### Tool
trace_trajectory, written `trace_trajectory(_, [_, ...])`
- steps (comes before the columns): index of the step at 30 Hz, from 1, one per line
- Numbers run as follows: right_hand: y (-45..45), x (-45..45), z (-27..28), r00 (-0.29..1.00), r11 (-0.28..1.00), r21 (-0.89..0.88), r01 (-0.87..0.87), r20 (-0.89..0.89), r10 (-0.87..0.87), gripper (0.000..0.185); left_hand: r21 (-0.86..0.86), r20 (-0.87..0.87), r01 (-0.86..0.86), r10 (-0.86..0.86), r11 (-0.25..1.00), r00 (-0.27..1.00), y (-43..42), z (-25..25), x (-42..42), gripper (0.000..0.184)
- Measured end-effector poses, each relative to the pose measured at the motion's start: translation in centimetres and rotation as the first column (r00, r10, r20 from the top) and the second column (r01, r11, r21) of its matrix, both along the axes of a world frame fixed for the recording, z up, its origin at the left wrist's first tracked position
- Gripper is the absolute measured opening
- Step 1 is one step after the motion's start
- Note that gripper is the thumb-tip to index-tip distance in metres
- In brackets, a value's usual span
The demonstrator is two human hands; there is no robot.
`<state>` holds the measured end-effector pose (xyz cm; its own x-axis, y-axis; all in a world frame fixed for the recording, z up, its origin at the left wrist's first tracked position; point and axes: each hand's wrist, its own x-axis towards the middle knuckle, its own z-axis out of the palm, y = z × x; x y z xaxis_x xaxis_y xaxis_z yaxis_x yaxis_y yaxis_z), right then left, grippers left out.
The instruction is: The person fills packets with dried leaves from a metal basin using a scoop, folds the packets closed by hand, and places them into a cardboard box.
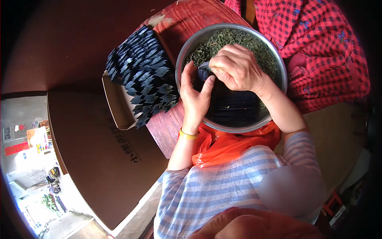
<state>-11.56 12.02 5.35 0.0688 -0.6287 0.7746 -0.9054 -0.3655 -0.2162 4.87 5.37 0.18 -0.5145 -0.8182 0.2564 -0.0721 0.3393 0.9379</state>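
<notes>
Over a round metal basin (181,65) filled with dried green leaves (260,51), my left hand (195,91) holds a small dark packet (203,74) between thumb and fingers. My right hand (238,67) is closed just beside it, pinching the grey handle of a small tool (205,65) at the packet's top. What the tool's far end looks like is hidden. Below my hands, a stack of flat black packets (234,105) lies inside the basin on the leaves.
Many dark packets with pointed tops (143,71) stand in rows in an open cardboard box (115,103) left of the basin. Both rest on a red wooden table (191,20). Red plastic (238,143) lies at the basin's near edge; red checked cloth (318,51) is on the right.
</notes>
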Motion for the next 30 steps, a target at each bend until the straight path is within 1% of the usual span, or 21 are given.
trace_trajectory(5, [0.0,0.2,0.0,0.999,1.0,-0.027,-0.005,-0.036,0.004,0.012,0.009,-0.016,0.005,-0.005,1.0,1.0,0.0,0.1,0.1,0.064])
trace_trajectory(8, [-0.2,0.3,-0.7,0.995,0.995,0.022,-0.095,0.005,0.095,0.013,0.006,-0.017,0.013,-0.013,1.0,1.0,-0.1,-0.1,0.1,0.062])
trace_trajectory(9, [-0.1,0.1,-0.7,0.995,0.995,0.023,-0.095,0.004,0.095,0.013,0.007,-0.02,0.006,-0.006,1.0,1.0,-0.1,-0.2,0.0,0.061])
trace_trajectory(12, [-0.1,-1.1,-0.9,0.982,0.999,-0.017,0.045,0.183,-0.041,0.015,0.011,-0.022,-0.008,0.009,1.0,1.0,-0.1,-0.1,0.1,0.058])
trace_trajectory(13, [-0.3,-1.3,-1.0,0.983,0.999,-0.017,0.04,0.181,-0.036,0.015,0.013,-0.018,-0.007,0.007,1.0,1.0,-0.1,-0.1,0.1,0.057])
trace_trajectory(16, [-0.8,-1.9,-1.7,0.872,0.969,0.191,0.16,0.433,-0.229,0.015,0.027,-0.029,-0.006,0.006,1.0,1.0,-0.1,-0.1,0.1,0.055])
trace_trajectory(17, [-0.9,-2.2,-2.0,0.871,0.968,0.191,0.163,0.433,-0.232,0.015,0.037,-0.045,-0.005,0.007,0.999,0.999,-0.1,-0.1,0.1,0.054])
trace_trajectory(18, [-0.9,-2.5,-2.4,0.878,0.933,0.33,0.146,0.392,-0.275,0.016,0.048,-0.06,-0.003,0.006,0.999,0.998,-0.1,-0.2,0.1,0.054])
trace_trajectory(20, [-0.9,-2.9,-2.9,0.892,0.805,0.582,0.118,0.294,-0.344,0.019,0.066,-0.092,0.0,0.006,0.998,0.996,0.1,-0.1,0.3,0.053])
trace_trajectory(21, [-0.8,-2.9,-3.1,0.889,0.805,0.58,0.125,0.295,-0.351,0.019,0.085,-0.124,-0.001,0.011,0.996,0.992,0.2,-0.1,0.4,0.052])
trace_trajectory(22, [-0.9,-2.7,-3.0,0.899,0.853,0.479,0.209,0.249,-0.36,0.018,0.104,-0.156,-0.002,0.018,0.995,0.988,0.2,0.0,0.5,0.052])
trace_trajectory(24, [-1.2,-2.4,-2.7,0.911,0.908,0.247,0.339,0.154,-0.382,0.018,0.113,-0.185,0.022,-0.001,0.993,0.983,0.3,-0.1,0.5,0.051])
trace_trajectory(25, [-1.1,-2.3,-2.4,0.914,0.91,0.247,0.334,0.151,-0.376,0.018,0.125,-0.211,0.038,-0.01,0.991,0.977,0.3,-0.2,0.6,0.051])
trace_trajectory(26, [-0.9,-2.2,-2.0,0.942,0.943,0.274,0.187,0.222,-0.252,0.018,0.137,-0.235,0.05,-0.017,0.989,0.972,0.3,-0.2,0.7,0.051])
trace_trajectory(28, [-0.5,-1.6,-1.4,0.927,0.949,0.294,-0.114,0.375,-0.005,0.021,0.129,-0.247,0.045,-0.011,0.991,0.969,0.3,-0.3,0.7,0.051])
trace_trajectory(29, [-0.5,-1.3,-1.4,0.927,0.949,0.293,-0.119,0.376,0.0,0.021,0.12,-0.263,0.051,-0.018,0.991,0.965,0.3,-0.3,0.6,0.051])
trace_trajectory(30, [-0.3,-1.0,-1.5,0.899,0.924,0.311,-0.224,0.432,0.073,0.02,0.111,-0.28,0.06,-0.027,0.992,0.96,0.2,-0.2,0.5,0.051])
